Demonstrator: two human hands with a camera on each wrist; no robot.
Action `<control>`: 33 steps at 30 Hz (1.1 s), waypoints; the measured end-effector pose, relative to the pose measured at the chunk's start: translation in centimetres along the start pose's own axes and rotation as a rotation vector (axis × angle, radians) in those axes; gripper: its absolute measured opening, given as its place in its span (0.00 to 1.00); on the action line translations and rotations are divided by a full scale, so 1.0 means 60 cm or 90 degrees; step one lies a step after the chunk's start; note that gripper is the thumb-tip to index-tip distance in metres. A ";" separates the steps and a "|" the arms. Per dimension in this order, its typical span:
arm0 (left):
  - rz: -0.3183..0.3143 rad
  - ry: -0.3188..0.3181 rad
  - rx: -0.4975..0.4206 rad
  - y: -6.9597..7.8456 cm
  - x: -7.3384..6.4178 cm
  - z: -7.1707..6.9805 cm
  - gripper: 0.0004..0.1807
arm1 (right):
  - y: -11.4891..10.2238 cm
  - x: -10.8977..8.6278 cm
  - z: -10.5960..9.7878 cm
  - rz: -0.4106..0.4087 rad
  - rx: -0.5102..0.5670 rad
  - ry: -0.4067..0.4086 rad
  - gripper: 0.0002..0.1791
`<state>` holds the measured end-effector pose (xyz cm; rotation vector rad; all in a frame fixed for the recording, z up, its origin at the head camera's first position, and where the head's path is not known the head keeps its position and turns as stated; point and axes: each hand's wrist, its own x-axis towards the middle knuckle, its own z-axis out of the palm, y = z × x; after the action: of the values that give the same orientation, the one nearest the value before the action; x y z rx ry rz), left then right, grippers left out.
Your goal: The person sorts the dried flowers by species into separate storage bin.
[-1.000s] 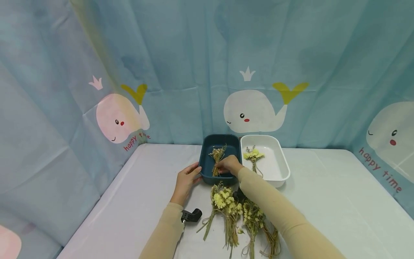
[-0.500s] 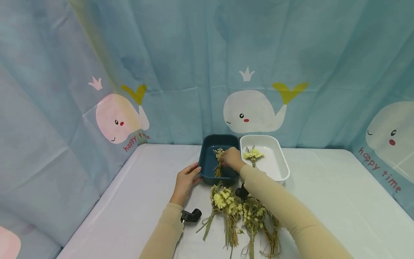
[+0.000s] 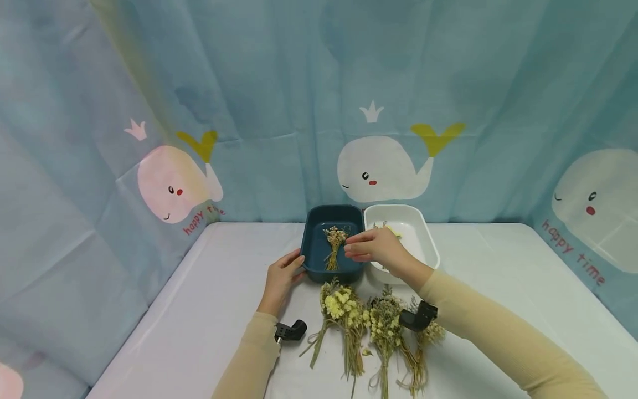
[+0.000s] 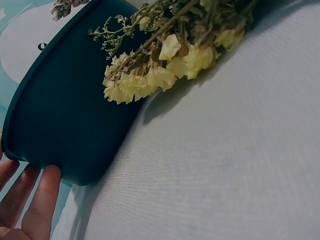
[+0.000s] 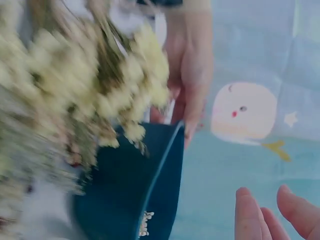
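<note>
My left hand (image 3: 279, 280) holds the dark blue tray (image 3: 333, 276) at its near left side, thumb at the rim and fingers (image 4: 44, 202) against the outer wall. Inside that tray lies a small tied bunch of dried flowers (image 3: 335, 238), cream heads toward the back. My right hand (image 3: 381, 249) hovers by the edge where the two trays meet, holding nothing; in the right wrist view its thumb and fingers (image 5: 246, 215) stand apart. Behind it, partly hidden, a yellow dried-flower bunch (image 3: 396, 233) lies in the white tray (image 3: 430, 252).
Several tied bunches of yellow dried flowers (image 3: 339, 305) lie on the white table (image 3: 239, 266) in front of the trays. A small loose flower piece (image 3: 366, 352) lies between them. The blue whale-print curtain (image 3: 269, 166) hangs behind the table.
My right hand has let go of the small cream bunch, which now lies in the dark blue tray, and has moved right and up. The left hand keeps its place on the tray.
</note>
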<state>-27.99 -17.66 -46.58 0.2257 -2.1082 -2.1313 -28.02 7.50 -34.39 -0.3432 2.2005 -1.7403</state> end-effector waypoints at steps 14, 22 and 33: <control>-0.010 -0.003 -0.001 -0.003 0.003 -0.006 0.26 | 0.080 -0.138 -0.047 0.027 0.045 -0.039 0.25; -0.003 0.003 -0.005 0.002 -0.001 -0.001 0.26 | 0.117 -0.187 -0.043 0.078 0.044 -0.051 0.26; -0.006 -0.005 -0.012 0.003 -0.002 0.002 0.26 | 0.155 -0.222 -0.036 0.126 0.053 -0.060 0.23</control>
<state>-27.91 -17.52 -46.37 0.2262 -2.0944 -2.1592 -16.53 16.61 -41.72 -0.1765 2.0155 -1.6679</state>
